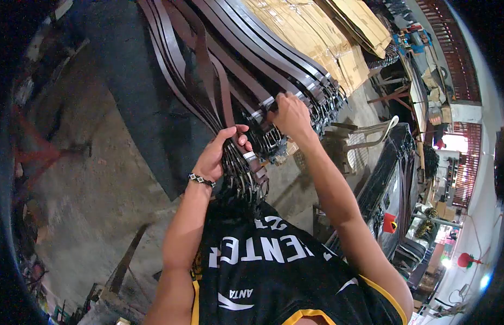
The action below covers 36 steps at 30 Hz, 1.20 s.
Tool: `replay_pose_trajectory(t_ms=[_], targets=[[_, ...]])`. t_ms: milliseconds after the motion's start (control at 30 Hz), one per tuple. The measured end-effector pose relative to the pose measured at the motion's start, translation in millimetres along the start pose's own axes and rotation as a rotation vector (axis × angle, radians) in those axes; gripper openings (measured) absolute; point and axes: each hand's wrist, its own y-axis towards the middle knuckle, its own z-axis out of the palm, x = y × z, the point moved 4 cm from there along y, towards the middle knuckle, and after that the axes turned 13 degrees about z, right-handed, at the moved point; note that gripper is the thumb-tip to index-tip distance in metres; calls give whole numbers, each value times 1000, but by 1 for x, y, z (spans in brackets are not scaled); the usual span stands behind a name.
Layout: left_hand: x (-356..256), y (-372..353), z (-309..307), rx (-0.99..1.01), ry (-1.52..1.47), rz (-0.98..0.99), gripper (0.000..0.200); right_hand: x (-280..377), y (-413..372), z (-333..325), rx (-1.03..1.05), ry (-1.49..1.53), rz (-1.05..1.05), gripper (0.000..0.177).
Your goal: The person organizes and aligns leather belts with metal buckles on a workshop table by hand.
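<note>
My left hand [215, 154], with a beaded bracelet on its wrist, is closed around a bunch of belts [242, 176]. Their buckle ends hang below the fingers, in front of my black jersey. My right hand [291, 115] is to the right and a little higher, its fingers bent onto the buckle end of a belt among the pile of belts [263, 51]. These dark brown and black straps lie side by side, with their metal buckles crowded along the near edge. Some straps run from the left hand back up onto the table.
Flattened cardboard [303, 32] lies beside the belt pile. A dark sheet [138, 108] hangs over the table's left side. To the right stand a chair [366, 135] and a long bench [390, 179] bearing more straps. A person works farther off at the right.
</note>
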Motion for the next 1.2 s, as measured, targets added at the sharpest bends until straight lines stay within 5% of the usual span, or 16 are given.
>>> replay_pose_trajectory(t_ms=[167, 233, 433, 500, 833, 1000, 1100, 1167, 1200], targets=[[-1, -1, 0, -6, 31, 16, 44, -9, 0, -65, -91, 362, 89, 44], [1, -1, -4, -1, 26, 3, 47, -9, -8, -81, 257, 652, 276, 39], [2, 3, 2, -18, 40, -55, 50, 28, -80, -63, 440, 710, 38, 41], [6, 6, -10, -79, 26, -143, 52, 40, -100, -71, 273, 552, 9, 42], [-3, 11, 20, 149, 1, -67, 55, 40, -118, -62, 199, 586, -97, 37], [-5, 9, 16, 94, 201, -5, 46, 38, -118, -44, 174, 668, -39, 36], [5, 10, 1, 80, 21, -14, 34, 20, -103, -22, 490, 941, 233, 30], [2, 6, 3, 14, 17, -43, 28, 7, -75, -24, 279, 764, 411, 26], [1, 3, 10, -6, 7, -38, 29, 1, -60, -8, 116, 686, 280, 29]])
